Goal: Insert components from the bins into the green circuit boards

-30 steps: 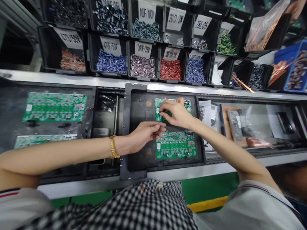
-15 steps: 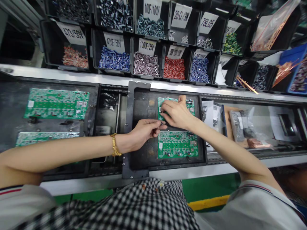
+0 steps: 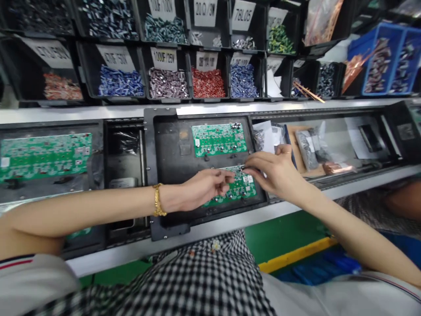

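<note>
My right hand (image 3: 274, 172) pinches a small dark electronic component at the upper right corner of the lower green circuit board (image 3: 235, 192). Over the left part of that board hovers my left hand (image 3: 207, 188), its fingers curled and the thumb close to the index finger; whatever it may hold is too small to make out. Behind both hands lies the upper green circuit board (image 3: 219, 141), with several small dark parts at its top right corner. Both boards rest in a black tray (image 3: 169, 153). My left hand covers part of the lower board.
Bins of loose components stand along the back, among them one with red parts (image 3: 208, 82) and one with blue parts (image 3: 244, 81). At left, another tray carries a green board (image 3: 46, 149). Bagged parts (image 3: 311, 147) lie right of my tray. A metal rail (image 3: 125, 249) runs along the front.
My right hand has moved from the upper board to the lower board's top right corner. My left hand has shifted over the lower board. The camera view has swung to the right.
</note>
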The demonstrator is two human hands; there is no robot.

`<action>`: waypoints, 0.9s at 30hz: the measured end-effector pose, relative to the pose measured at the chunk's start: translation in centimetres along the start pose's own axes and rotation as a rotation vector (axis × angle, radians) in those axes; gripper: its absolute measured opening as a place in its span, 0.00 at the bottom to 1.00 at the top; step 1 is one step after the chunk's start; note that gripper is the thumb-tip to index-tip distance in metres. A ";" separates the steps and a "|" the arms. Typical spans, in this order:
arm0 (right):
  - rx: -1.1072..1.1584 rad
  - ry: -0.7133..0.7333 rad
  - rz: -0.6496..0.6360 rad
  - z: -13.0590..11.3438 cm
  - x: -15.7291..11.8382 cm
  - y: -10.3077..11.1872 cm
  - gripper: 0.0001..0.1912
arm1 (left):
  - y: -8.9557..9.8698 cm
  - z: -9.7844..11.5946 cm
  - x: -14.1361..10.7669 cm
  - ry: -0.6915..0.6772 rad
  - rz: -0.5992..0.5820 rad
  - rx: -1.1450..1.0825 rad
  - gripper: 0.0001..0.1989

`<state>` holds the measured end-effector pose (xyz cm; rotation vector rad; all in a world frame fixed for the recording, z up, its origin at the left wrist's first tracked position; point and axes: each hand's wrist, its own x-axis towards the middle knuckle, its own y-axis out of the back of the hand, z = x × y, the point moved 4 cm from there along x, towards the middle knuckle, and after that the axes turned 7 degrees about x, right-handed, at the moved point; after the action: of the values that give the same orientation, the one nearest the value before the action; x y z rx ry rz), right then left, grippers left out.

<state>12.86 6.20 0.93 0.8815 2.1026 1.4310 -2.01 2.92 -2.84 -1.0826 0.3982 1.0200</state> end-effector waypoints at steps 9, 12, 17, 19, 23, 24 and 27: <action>0.025 -0.109 0.011 4.4 -3.2 -3.8 0.05 | 0.0 -1.4 1.5 -0.052 -0.005 0.328 0.13; 0.009 -0.113 0.002 4.3 -3.1 -4.0 0.06 | 0.3 -1.2 1.7 -0.134 0.016 0.343 0.12; -0.064 -0.115 -0.011 4.0 -3.1 -3.9 0.08 | 0.3 -0.9 1.7 -0.102 0.054 0.334 0.09; -0.093 -0.103 -0.020 3.9 -3.1 -3.9 0.08 | 0.3 -0.9 1.7 -0.091 0.053 0.331 0.10; -0.133 -0.088 -0.019 3.9 -3.0 -4.1 0.09 | 0.3 -1.2 1.8 -0.074 0.015 0.319 0.12; -0.134 -0.088 -0.014 4.0 -3.0 -4.1 0.09 | 0.4 -1.2 1.9 -0.071 0.015 0.315 0.12; -0.103 -0.099 0.001 4.2 -3.1 -4.1 0.09 | 0.6 -1.4 2.0 -0.072 0.018 0.288 0.12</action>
<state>16.76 5.65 -4.44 0.8949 1.9390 1.4518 -1.20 2.71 -5.20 -0.7839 0.4813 0.9805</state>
